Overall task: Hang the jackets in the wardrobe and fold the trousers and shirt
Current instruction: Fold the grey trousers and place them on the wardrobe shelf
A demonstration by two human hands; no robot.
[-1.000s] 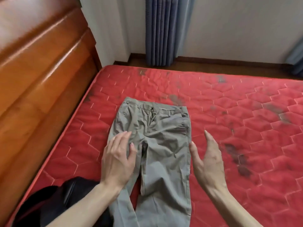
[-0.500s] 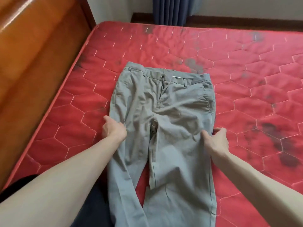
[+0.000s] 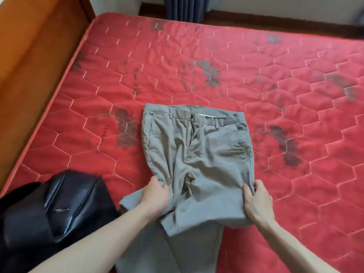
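Grey trousers [image 3: 199, 154] lie front side up on the red quilted mattress [image 3: 216, 66], waistband pointing away from me. My left hand [image 3: 155, 196] pinches the cloth at the trousers' left edge near the crotch. At the right edge my right hand [image 3: 256, 201] grips the cloth at the same height. The fabric is bunched and doubled over between the two hands, and the legs run off the bottom of the view under my forearms. A black leather jacket [image 3: 59, 205] lies crumpled at the lower left of the mattress.
A polished wooden headboard [image 3: 33, 62] runs along the mattress's left side. Blue curtains [image 3: 185, 6] hang at the far wall, with a dark wooden floor strip [image 3: 275, 20] beyond the mattress edge. Dark stains mark the mattress around the trousers.
Both hands went from hovering open to gripping the trousers' side edges. They have since pulled the cloth so that it bunches and doubles between them. The black jacket has come into view.
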